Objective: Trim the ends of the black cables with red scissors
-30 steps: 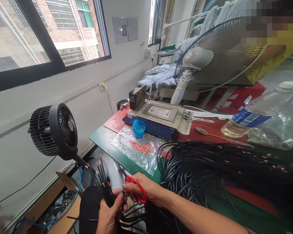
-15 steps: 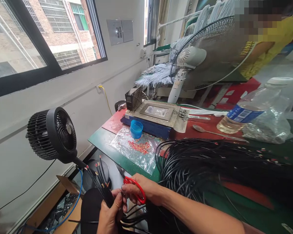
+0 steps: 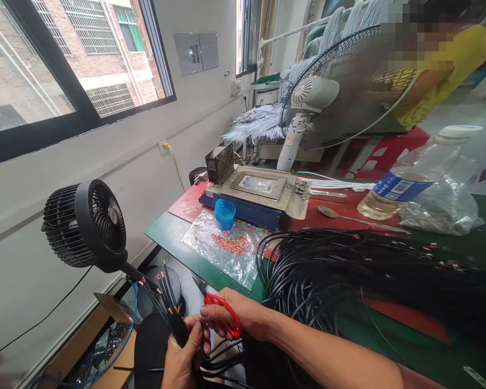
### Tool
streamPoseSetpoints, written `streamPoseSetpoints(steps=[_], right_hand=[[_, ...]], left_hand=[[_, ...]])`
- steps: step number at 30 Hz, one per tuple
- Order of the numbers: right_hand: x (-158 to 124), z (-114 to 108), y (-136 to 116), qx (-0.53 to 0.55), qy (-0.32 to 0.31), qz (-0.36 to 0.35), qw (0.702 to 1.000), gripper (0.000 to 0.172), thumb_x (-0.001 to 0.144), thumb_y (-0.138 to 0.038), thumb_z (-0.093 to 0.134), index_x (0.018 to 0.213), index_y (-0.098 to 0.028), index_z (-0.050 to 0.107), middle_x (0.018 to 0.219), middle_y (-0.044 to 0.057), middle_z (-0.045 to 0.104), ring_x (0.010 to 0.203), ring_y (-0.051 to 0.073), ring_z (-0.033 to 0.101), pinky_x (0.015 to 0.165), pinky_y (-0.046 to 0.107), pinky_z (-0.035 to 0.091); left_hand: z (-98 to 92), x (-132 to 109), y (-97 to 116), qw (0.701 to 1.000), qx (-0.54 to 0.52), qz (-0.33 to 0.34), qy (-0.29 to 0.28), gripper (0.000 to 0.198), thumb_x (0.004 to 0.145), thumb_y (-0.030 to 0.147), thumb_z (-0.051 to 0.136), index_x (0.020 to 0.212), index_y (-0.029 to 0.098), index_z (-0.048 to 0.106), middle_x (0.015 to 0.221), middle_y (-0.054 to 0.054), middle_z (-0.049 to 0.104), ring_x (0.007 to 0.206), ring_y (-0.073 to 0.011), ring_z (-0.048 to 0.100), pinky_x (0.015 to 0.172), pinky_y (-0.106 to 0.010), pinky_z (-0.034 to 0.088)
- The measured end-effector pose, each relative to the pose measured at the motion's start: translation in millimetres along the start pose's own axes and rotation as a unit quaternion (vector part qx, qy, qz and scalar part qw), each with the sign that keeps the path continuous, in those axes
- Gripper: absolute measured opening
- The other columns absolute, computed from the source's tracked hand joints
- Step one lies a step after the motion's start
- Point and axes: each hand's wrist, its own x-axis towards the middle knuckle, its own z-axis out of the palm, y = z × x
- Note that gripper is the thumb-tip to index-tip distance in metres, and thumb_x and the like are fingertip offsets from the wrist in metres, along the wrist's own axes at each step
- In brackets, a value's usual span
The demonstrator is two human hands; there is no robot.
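Note:
My left hand (image 3: pixel 183 354) is closed round a bundle of black cables (image 3: pixel 168 305) whose stripped ends fan upward. My right hand (image 3: pixel 233 314) grips red-handled scissors (image 3: pixel 225 313), fingers through the loops, and its fingertips meet the left hand at the bundle. The scissor blades point up-left toward the cable ends. A large heap of black cables (image 3: pixel 348 275) lies on the table just right of my hands, with loose strands running down under my right forearm.
A black fan (image 3: pixel 85 224) stands at the left. On the table are a clear bag of red bits (image 3: pixel 227 248), a blue cup (image 3: pixel 224 213), a blue-based metal device (image 3: pixel 259 197), a spoon (image 3: pixel 348 217), a water bottle (image 3: pixel 413 175) and a white fan (image 3: pixel 311 102). Another person in yellow (image 3: pixel 441 70) stands behind.
The view has shifted slightly to the right. Both hands stay together at the cable bundle with the scissors, barely moved.

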Motion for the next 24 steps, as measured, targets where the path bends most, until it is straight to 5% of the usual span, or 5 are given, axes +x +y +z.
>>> streamPoseSetpoints(steps=[13,24], right_hand=[[1.3,-2.1,1.6,0.027,-0.024,0.002,0.999,0.04,0.07,-0.046,0.06,0.052,-0.011,0.052,0.041,-0.004,0.046,0.034,0.004,0.038,0.034,0.015,0.027],[0.4,-1.1,2.4,0.014,-0.016,-0.018,1.0,0.045,0.069,-0.053,0.06,0.054,-0.011,0.051,0.043,-0.004,0.045,0.035,0.003,0.036,0.035,0.016,0.026]], left_hand=[[-6.1,2.5,-8.0,0.999,-0.036,0.006,0.011,0.025,0.054,0.034,0.07,0.068,0.014,0.063,0.047,0.001,0.057,0.042,-0.0058,0.046,0.043,-0.018,0.03],[-9.8,7.1,-13.0,0.999,-0.006,0.03,0.031,0.027,0.056,0.036,0.068,0.072,0.014,0.061,0.044,0.001,0.056,0.042,-0.0057,0.044,0.04,-0.016,0.021]])
